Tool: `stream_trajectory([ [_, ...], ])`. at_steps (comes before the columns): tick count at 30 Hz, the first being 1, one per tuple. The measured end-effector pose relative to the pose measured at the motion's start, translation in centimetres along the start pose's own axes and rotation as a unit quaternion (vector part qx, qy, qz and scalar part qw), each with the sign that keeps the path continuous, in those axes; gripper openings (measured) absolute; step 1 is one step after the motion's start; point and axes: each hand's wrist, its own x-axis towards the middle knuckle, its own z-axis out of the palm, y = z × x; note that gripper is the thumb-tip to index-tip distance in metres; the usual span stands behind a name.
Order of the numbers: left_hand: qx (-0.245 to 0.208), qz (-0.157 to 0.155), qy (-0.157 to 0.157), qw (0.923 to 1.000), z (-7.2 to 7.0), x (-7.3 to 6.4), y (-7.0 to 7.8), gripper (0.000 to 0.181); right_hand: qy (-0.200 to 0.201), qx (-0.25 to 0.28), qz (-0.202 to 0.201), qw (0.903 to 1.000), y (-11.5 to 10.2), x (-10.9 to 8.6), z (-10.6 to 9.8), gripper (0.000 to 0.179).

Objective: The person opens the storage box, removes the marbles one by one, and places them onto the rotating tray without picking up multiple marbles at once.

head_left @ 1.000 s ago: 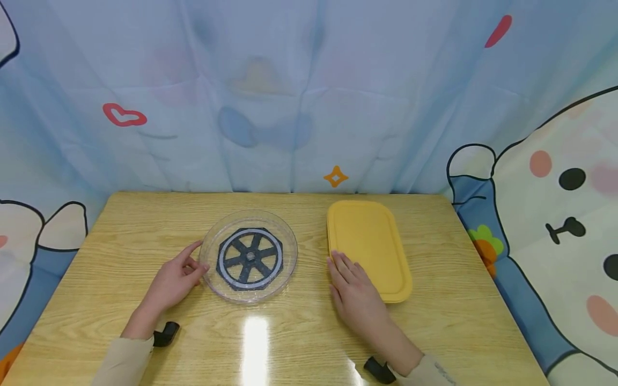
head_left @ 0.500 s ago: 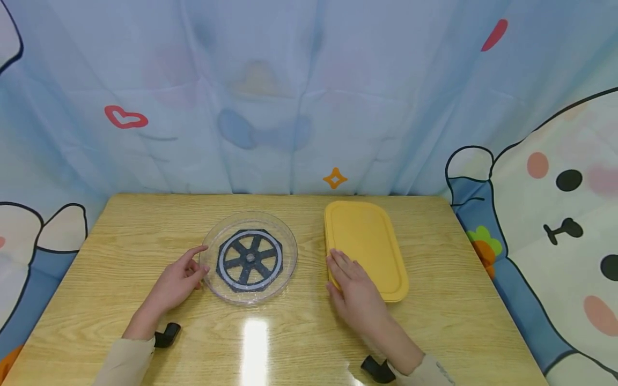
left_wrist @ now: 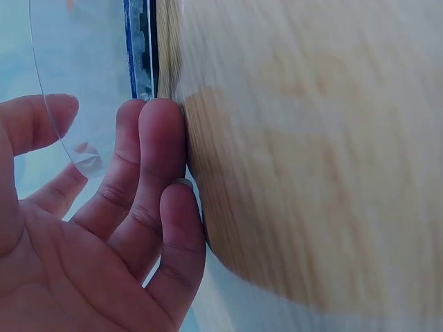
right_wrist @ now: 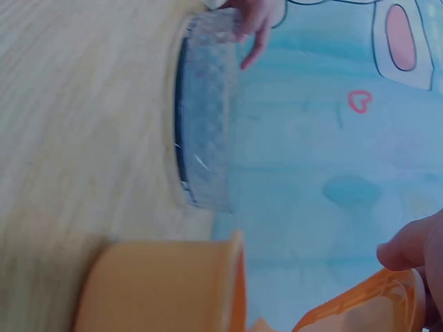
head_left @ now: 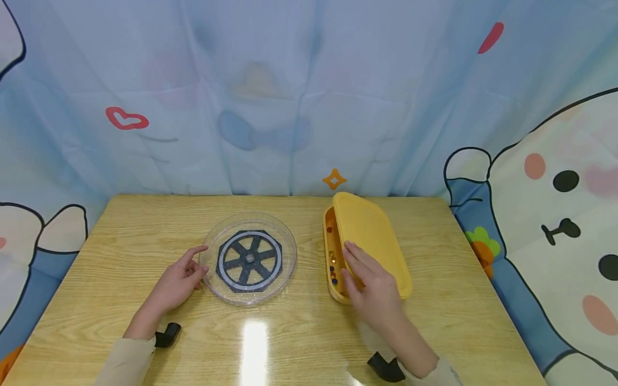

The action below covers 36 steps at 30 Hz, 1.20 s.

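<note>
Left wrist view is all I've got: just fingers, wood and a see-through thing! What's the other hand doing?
Observer: The right hand holds a yellow lid tilted, raised on the side nearest the clear dish.
Operator: Ooh! Can you peek in the box?
Observer: Yes. In the head view, small coloured pieces, some dark blue and some gold, show inside the yellow box through the gap.
</note>
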Motion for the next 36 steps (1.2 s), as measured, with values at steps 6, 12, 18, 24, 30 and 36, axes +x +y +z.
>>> stream_trajectory([
  [6, -0.001, -0.003, -0.002, 1.0, 0.0, -0.1, 0.2, 0.05, 0.065, 0.024, 0.015, 0.9975, -0.1, 0.3, -1.4, 0.041],
  [12, 0.004, 0.0, -0.003, 1.0, -0.1, -0.1, 0.4, 0.05, 0.145, 0.021, 0.041, 0.9885, 0.0, 0.7, -2.8, 0.043],
  [18, 0.009, -0.002, -0.006, 0.9999, 0.0, -0.2, 0.1, 0.05, 0.222, -0.011, 0.104, 0.9695, 0.8, 1.1, -4.5, 0.043],
  [24, 0.017, -0.004, -0.005, 0.9998, 0.0, -0.3, -0.2, 0.051, 0.32, -0.033, 0.174, 0.9307, 2.6, 1.6, -6.0, 0.034],
  [30, 0.012, 0.001, -0.012, 0.9999, -0.1, -0.4, -0.5, 0.057, 0.376, -0.034, 0.221, 0.8995, 5.5, 1.1, -7.4, 0.027],
  [36, -0.02, 0.018, -0.035, 0.999, -0.1, -0.6, -0.6, 0.063, 0.373, -0.032, 0.285, 0.8824, 8.0, -0.4, -8.3, 0.026],
])
